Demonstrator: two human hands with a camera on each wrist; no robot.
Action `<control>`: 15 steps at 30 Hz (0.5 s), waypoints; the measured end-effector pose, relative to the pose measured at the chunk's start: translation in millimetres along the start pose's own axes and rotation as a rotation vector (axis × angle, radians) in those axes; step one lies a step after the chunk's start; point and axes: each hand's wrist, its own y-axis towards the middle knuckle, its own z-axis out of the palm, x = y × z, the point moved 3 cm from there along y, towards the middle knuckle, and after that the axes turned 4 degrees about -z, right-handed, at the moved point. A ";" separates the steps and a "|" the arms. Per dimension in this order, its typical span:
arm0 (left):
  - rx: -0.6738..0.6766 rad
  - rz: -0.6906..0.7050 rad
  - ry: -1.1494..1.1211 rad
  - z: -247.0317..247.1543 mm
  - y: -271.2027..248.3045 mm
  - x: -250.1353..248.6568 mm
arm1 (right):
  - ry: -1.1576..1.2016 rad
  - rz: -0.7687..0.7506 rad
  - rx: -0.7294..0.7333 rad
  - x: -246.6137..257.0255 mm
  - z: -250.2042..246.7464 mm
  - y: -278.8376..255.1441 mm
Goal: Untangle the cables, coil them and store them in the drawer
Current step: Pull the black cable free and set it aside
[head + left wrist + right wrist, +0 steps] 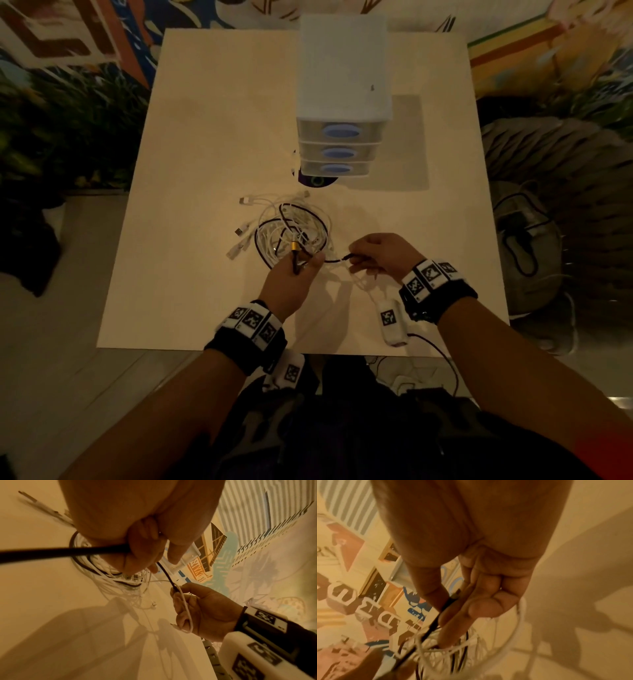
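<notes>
A tangle of white and black cables (291, 226) lies mid-table in the head view. My left hand (301, 263) sits at its near edge and grips a black cable (68, 551) just below its gold plug (294, 246). A short stretch of that black cable (334, 261) runs across to my right hand (356, 262). There thumb and forefinger pinch the black cable (436, 622), and a white cable loop (187, 615) hangs round the other fingers. The white drawer unit (342, 85) stands behind the tangle, all three blue-handled drawers shut.
Loose white USB plugs (245, 200) stick out to the left of the tangle. A dark round object (315, 181) peeks from under the drawer unit's front. The pale table (205, 137) ends near my wrists. Shoes (527, 240) lie on the floor to the right.
</notes>
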 end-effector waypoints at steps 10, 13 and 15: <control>-0.041 0.050 -0.202 -0.4 -1.0 -10.4 | -0.421 -0.134 0.294 7.3 16.0 -23.7; -0.041 0.039 -0.270 -7.7 -2.6 -11.1 | -0.467 -0.251 0.045 18.8 -8.3 -13.4; -0.039 0.029 -0.335 -12.9 -6.0 -11.8 | -0.511 -0.306 -0.067 23.0 -24.9 -8.8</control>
